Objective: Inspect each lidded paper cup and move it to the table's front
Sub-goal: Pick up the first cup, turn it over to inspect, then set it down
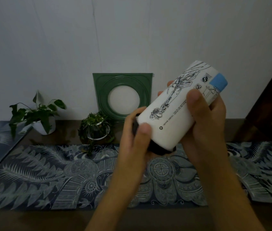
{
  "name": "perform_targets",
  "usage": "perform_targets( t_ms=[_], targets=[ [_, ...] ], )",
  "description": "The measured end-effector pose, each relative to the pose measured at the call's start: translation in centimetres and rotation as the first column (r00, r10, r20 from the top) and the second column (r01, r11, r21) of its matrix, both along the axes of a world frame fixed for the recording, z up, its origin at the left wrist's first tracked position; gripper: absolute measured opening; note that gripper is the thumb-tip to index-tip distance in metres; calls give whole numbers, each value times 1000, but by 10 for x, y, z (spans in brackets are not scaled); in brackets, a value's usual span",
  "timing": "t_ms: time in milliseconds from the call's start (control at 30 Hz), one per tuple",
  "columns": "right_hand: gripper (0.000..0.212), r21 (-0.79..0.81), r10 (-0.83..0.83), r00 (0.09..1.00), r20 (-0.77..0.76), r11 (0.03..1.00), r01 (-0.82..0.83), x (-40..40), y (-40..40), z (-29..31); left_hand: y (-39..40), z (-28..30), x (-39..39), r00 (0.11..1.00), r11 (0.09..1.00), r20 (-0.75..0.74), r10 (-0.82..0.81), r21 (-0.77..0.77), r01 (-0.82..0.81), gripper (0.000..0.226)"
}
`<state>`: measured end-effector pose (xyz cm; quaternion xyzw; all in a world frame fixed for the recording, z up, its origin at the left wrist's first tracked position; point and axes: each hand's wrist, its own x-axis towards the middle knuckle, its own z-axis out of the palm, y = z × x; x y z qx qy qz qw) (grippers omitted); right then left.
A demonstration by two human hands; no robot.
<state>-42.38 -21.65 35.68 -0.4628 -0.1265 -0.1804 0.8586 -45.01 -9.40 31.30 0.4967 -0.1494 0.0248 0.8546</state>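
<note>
A person holds a white lidded paper cup tipped on its side in the air above the tabletop, over the middle of a patterned blue runner. The left hand grasps the dark-lidded end, turned toward the front edge; the right hand wraps the printed wall near the base, where a blue label shows. The tilt appears meant to bring print and lid under view for inspection. Two potted plants and a green frame stand along the back edge.
</note>
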Motion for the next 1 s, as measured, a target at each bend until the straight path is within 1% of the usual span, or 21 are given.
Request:
perform_targets(
  t_ms=[67, 133, 167, 233, 333, 400, 467, 533, 600, 667, 733, 800, 867, 900, 1000],
  targets=[
    [99, 19, 5, 1000, 1, 1000, -5, 0, 0, 1, -1, -3, 0, 990, 988, 114, 85, 117, -99, 71],
    [97, 22, 3, 1000, -1, 1000, -3, 0, 0, 1, -1, -5, 0, 985, 985, 145, 94, 127, -113, 67],
    [96, 17, 4, 1000, -1, 1000, -4, 0, -1, 0, -1, -5, 1, 989, 991, 124, 75, 105, -89, 66],
    [95, 0, 14, 1000, -2, 1000, -14, 1, -2, -1, 0, -4, 2, 999, 1000, 32, 9, 25, -10, 65],
    [103, -16, 47, 999, 4, 999, -47, 2, -4, -2, 2, -3, 2, 986, 989, -104, -130, -89, 121, 66],
    [105, -19, 87, 996, 26, 996, -87, 3, -4, -2, 4, -2, 2, 949, 964, -191, -249, -139, 225, 62],
    [107, -32, 131, 990, 42, 991, -130, 1, -4, 0, 7, -1, 4, 884, 918, -262, -388, -200, 343, 67],
    [109, -54, 155, 987, 46, 987, -153, 1, -3, 1, 10, -3, 7, 828, 871, -278, -486, -229, 434, 75],
    [109, -63, 159, 986, 44, 986, -156, 1, -2, 2, 11, -5, 10, 809, 852, -277, -519, -247, 462, 80],
    [104, -55, 142, 989, 38, 989, -140, 3, -1, 1, 10, -4, 11, 827, 878, -303, -474, -240, 415, 80],
    [101, -48, 96, 995, 24, 994, -95, 5, -1, -1, 9, -5, 11, 888, 931, -288, -359, -173, 321, 75],
    [101, -40, 37, 999, 4, 999, -37, 7, 0, -2, 7, -4, 12, 952, 971, -202, -231, -117, 211, 69],
    [99, -33, -7, 1000, -13, 999, 7, 11, 0, -3, 4, -5, 13, 989, 993, -108, -105, -61, 99, 67],
    [98, -30, -20, 1000, -21, 999, 19, 12, 1, -4, 4, -6, 13, 997, 999, -64, -50, -24, 48, 66],
    [92, -44, -33, 999, -35, 999, 31, 15, 1, -5, 3, -13, 17, 996, 988, 47, 72, 132, -78, 55]
  ],
)
